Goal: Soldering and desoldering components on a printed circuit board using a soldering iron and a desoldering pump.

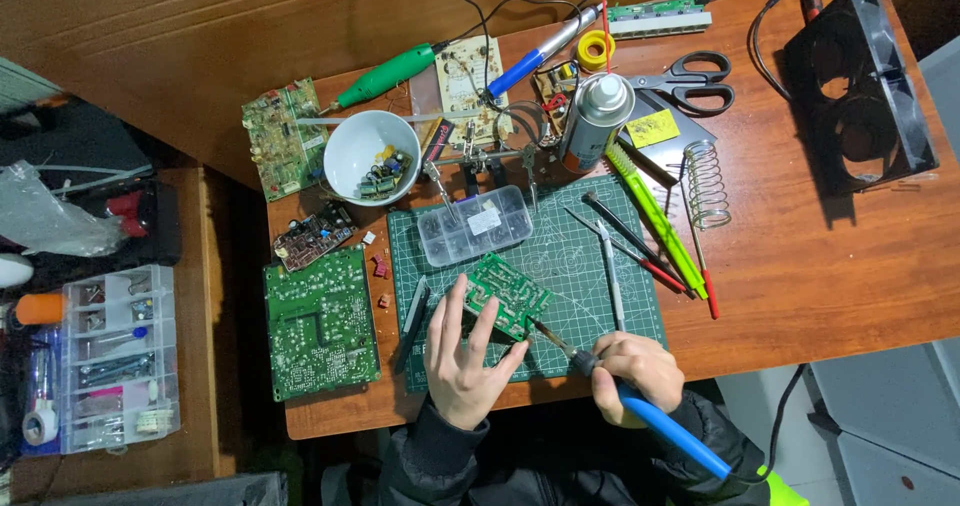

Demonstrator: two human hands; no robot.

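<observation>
Circuit board (507, 295), small and green, sits tilted on the green cutting mat (560, 256) near the mat's front edge, just below the clear compartment box (474, 226). Left hand (462, 358) has fingers spread and pinching the board's left edge, propping it up off the mat. Right hand (636, 371) is closed around the blue-handled soldering iron (640, 401), tip touching the board's lower right corner; the iron's cable runs off toward the person's sleeve. Larger green board (321, 323) lies flat on the wooden table (800, 266) left of the mat, well apart from the hands. White bowl (372, 156) with small parts sits behind it. Spray can (595, 122) stands upright at the mat's back edge, black scissors (690, 82) just to its right. Tweezers and thin tools (640, 246) lie on the mat's right side, wire coil stand (705, 184) beside them. Cannot tell whether the tip is on a joint.
</observation>
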